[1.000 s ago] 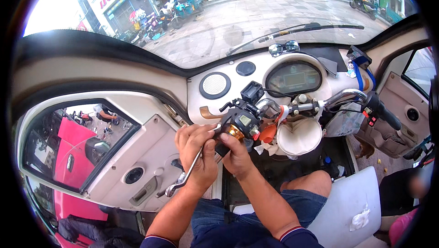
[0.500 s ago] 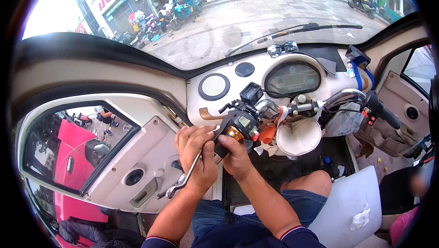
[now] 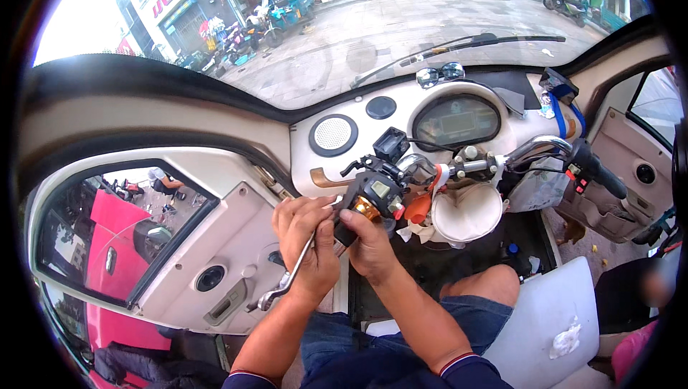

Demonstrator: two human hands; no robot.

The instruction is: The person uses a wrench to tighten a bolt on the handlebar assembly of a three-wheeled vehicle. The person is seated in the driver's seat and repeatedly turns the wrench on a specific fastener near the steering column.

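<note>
One curved silver lever (image 3: 297, 270) in the left hand (image 3: 301, 235)

Left of the frame's centre, the left hand's grip is closed, fingers bent round the single slim, shiny metal lever, whose knobbly end juts toward the lower left. Touching or just beside it is the right hand (image 3: 369, 245), thumb laid on one black handle (image 3: 345, 236); its other fingers are hidden, so how far that grip closes I cannot tell. Just above sit one matte black switch housing (image 3: 374, 190) and one glossy gold ring (image 3: 368, 208). Right of centre come one orange piece (image 3: 418, 210) and one rounded cream cover (image 3: 467, 215). Above, the smooth pale dashboard (image 3: 408, 111) bears two discs, one perforated (image 3: 333, 135), one dark (image 3: 381, 107), plus one oval display (image 3: 457, 122). Lower right, one crumpled white tissue (image 3: 565, 342) lies on a smooth pale seat (image 3: 537, 310).
</note>
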